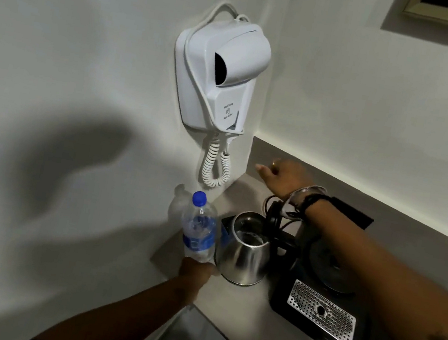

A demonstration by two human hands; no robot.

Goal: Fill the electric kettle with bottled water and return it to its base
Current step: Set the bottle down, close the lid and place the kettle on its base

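My left hand [196,272] is wrapped around the base of the capped water bottle [200,231], upright on the counter [244,321] against the steel kettle [246,250]. The kettle stands lid-open, off its base [331,265] on the black tray [320,313]. My right hand [284,177] hovers loose beyond it, gripping nothing.

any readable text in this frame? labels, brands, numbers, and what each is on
None can be read with confidence.
Hair dryer: small grey print and a logo on the lower front of the wall unit, too small and blurred.
Water bottle: blue label with white print, blurred; the left hand holds its base.
Kettle, black tray: no visible markings.
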